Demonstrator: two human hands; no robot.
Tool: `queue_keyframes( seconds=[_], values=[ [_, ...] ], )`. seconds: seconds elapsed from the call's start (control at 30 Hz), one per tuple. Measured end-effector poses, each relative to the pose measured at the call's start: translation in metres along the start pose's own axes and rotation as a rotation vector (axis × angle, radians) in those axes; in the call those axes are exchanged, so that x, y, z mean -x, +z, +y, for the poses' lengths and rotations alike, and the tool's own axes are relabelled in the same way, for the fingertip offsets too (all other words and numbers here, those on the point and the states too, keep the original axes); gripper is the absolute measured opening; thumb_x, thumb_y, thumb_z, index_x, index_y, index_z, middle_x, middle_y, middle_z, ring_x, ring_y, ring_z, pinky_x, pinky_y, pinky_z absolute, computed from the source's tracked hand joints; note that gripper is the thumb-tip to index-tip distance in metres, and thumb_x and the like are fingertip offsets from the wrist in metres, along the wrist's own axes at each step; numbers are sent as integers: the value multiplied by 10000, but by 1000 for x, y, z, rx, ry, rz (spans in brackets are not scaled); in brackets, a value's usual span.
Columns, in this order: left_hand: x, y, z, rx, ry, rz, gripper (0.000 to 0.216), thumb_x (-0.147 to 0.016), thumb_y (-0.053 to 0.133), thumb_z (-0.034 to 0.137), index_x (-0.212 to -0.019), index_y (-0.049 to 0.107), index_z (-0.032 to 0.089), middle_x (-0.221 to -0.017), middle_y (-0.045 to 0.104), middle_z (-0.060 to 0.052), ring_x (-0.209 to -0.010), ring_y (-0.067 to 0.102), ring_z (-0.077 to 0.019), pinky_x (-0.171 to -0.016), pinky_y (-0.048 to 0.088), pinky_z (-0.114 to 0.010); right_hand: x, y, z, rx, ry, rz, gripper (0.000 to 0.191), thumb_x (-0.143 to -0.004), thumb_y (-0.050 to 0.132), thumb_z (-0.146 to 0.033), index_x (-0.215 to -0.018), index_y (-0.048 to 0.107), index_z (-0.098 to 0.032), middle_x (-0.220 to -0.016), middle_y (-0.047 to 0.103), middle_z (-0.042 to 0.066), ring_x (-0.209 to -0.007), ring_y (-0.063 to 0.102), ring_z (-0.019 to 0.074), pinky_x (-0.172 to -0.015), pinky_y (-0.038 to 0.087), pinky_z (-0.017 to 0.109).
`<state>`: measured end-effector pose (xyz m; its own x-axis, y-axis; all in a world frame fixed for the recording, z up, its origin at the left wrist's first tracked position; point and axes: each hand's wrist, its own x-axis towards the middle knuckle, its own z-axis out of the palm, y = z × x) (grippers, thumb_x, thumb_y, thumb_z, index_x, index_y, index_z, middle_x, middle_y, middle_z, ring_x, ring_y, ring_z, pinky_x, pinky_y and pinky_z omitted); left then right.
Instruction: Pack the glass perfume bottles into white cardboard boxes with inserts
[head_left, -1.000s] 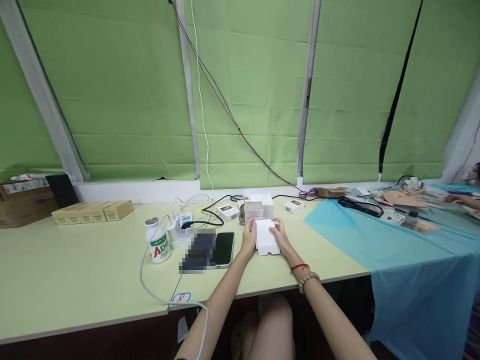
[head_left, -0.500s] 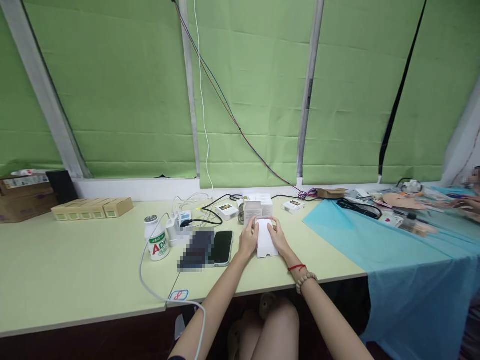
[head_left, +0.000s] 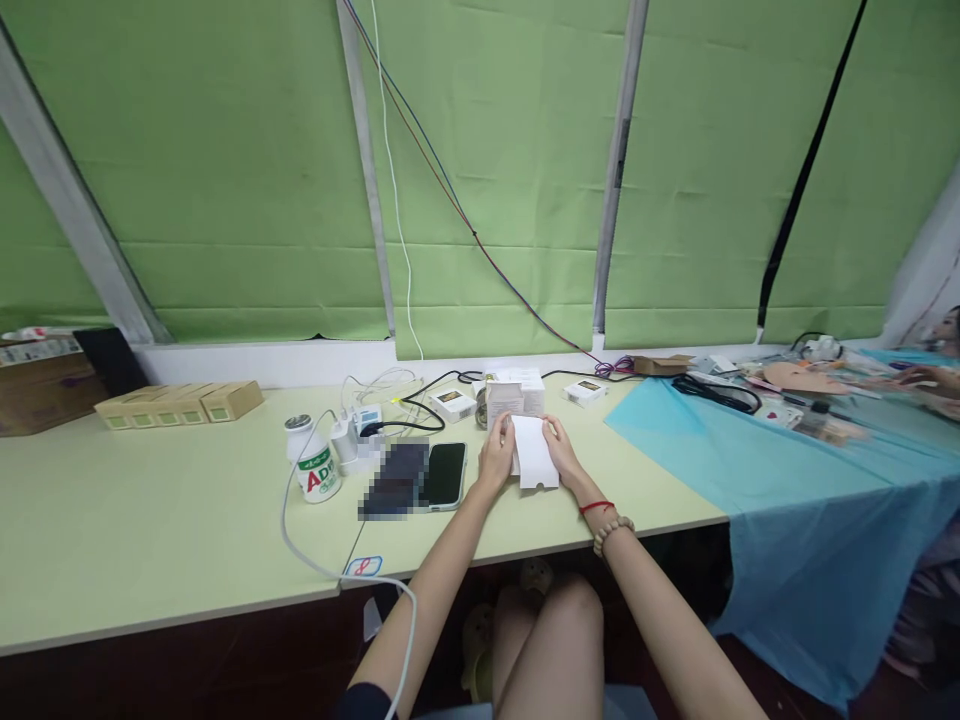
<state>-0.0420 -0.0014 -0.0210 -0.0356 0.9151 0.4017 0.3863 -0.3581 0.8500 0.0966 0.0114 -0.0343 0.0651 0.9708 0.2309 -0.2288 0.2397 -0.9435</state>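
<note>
Between my hands is a small white cardboard carton (head_left: pixel 535 452), with a small notch in its near edge. My left hand (head_left: pixel 496 452) grips its left side, fingers curled toward the far edge. On the opposite side, my right hand (head_left: pixel 561 452) holds the right edge, thumb close to the top. A strip of another white layer shows beside the carton's left edge; whether it belongs to the same piece I cannot tell. Just behind stand white printed boxes (head_left: pixel 531 390), partly hidden by my hands. A phone (head_left: pixel 446 475) lies left of my left hand.
Left of the phone stand a white bottle (head_left: pixel 315 462) and chargers (head_left: pixel 346 438) with cables. Small flat boxes (head_left: pixel 585 392) (head_left: pixel 453 404) lie farther back. Tan boxes (head_left: pixel 180 405) line the left side. A blue sheet (head_left: pixel 675 450) drapes the right; another person's hand (head_left: pixel 930 380) is beyond.
The carton's near edge has shifted right and tilted, exposing a strip along its left side. My right hand has moved slightly right along its edge. The whole view has shifted a little.
</note>
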Motion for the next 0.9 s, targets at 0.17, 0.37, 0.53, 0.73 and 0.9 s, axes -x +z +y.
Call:
queue_keyframes(
  seconds=[0.17,0.37,0.53,0.73,0.9],
  values=[
    [2,1,2,-7,-15,-5,407,-889,427,473,-1221,493,247,-1031,590,-62,-825,568,-238,-825,437,-359,2,-1,2,-2,11,-31,716,-685,600,-615,-1262,388,-246,-641,540,-42,-564,511,144,-535,414,253],
    [0,3,-2,-8,-20,-7,375,-900,424,437,-1219,481,246,-1017,592,-59,-860,569,-239,-817,428,-343,2,-1,1,5,15,-46,651,-669,617,-595,-1175,473,-211,-690,565,-18,-584,523,138,-539,415,246],
    [-3,4,-5,9,-29,-26,362,-931,348,430,-1222,474,255,-914,612,-48,-807,571,-236,-758,418,-328,1,-1,2,21,31,7,684,-692,578,-585,-1232,360,-227,-639,540,-47,-557,511,139,-535,407,247],
    [-4,4,-5,20,-26,4,338,-935,340,384,-1193,509,247,-938,612,-50,-836,569,-236,-753,405,-317,0,-2,4,62,5,16,484,-689,548,-596,-972,464,-212,-573,464,-59,-509,432,115,-477,328,214],
    [-5,4,-7,25,-18,4,330,-928,395,377,-1208,514,247,-870,612,-43,-790,571,-223,-712,413,-293,2,-1,1,69,-23,-14,497,-674,567,-568,-994,523,-190,-712,556,-12,-595,491,124,-531,385,227]
  ],
)
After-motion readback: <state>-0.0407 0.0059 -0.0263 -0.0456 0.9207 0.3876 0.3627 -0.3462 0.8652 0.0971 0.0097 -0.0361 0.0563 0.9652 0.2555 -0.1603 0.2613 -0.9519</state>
